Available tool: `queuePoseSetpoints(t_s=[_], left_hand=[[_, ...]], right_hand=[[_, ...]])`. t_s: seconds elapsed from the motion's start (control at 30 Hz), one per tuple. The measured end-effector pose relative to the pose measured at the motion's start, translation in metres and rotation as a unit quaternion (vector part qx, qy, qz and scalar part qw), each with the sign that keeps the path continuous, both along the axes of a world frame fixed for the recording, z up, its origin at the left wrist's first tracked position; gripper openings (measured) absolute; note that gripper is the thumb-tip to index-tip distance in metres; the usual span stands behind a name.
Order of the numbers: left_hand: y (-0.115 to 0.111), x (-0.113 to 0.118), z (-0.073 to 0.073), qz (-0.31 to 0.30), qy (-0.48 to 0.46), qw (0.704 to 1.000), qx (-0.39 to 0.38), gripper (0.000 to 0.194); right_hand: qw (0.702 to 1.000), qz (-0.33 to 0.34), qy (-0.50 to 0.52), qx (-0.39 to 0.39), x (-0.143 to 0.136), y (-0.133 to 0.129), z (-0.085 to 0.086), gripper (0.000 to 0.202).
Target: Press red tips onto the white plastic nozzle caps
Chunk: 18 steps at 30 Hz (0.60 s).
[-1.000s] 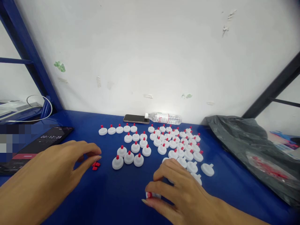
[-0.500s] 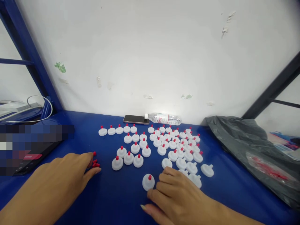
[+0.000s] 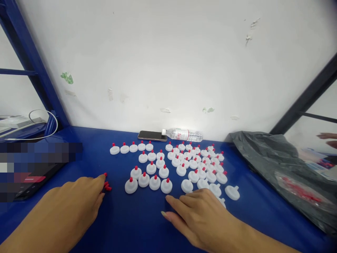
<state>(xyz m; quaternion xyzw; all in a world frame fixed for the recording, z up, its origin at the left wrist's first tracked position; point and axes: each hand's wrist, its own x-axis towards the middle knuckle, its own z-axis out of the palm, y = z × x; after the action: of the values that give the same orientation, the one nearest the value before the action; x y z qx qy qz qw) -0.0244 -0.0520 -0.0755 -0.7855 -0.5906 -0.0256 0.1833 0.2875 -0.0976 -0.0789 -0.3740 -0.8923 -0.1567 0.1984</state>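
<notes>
My left hand [image 3: 76, 202] rests at the left over a few small red caps [image 3: 107, 187]. Its index fingertip is at one red cap, the thumb sits apart from it, and the other fingers are hidden underneath. My right hand [image 3: 201, 218] is open, thumb and index finger apart with nothing between them. Just beyond its index fingertip stands a white funnel-shaped lid with a red tip [image 3: 166, 186], at the end of a row of similar lids [image 3: 144, 180]. White lids without red tips [image 3: 187, 186] lie beside and partly beneath my right hand.
Many red-tipped white lids [image 3: 181, 170] stand in groups on the blue table [image 3: 126, 225]. A phone [image 3: 152, 135] and a lying water bottle [image 3: 184, 134] are by the wall. At right, a grey plastic bag [image 3: 263, 165] bears a clear packet of red pieces [image 3: 301, 189]. Another person's hand [image 3: 329, 138] shows at the right edge.
The nearest red-tipped lid has moved away from me into line with the row. My right hand has let it go. My left thumb has drawn back toward the palm.
</notes>
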Motion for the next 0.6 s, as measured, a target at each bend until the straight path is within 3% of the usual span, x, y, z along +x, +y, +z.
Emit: queuePoseSetpoints(t_s=[0.13,0.27,0.4,0.6], left_hand=[[0.000,0.000,0.000,-0.005,-0.015,0.999,-0.036,0.047],[-0.002,-0.001,-0.002,-0.006,-0.056,0.997,-0.046,0.044],[-0.002,-0.003,-0.003,-0.014,-0.062,0.997,-0.047,0.045],[-0.006,0.002,0.012,-0.039,-0.095,0.993,-0.060,0.034]], right_hand=[[0.998,0.015,0.041,0.042,0.005,0.003,0.011,0.048],[0.992,-0.081,0.040,0.092,0.014,0.013,0.023,0.046],[0.984,-0.149,0.003,0.096,0.020,0.023,0.022,0.053],[0.996,-0.062,0.029,0.059,0.018,0.018,0.015,0.048]])
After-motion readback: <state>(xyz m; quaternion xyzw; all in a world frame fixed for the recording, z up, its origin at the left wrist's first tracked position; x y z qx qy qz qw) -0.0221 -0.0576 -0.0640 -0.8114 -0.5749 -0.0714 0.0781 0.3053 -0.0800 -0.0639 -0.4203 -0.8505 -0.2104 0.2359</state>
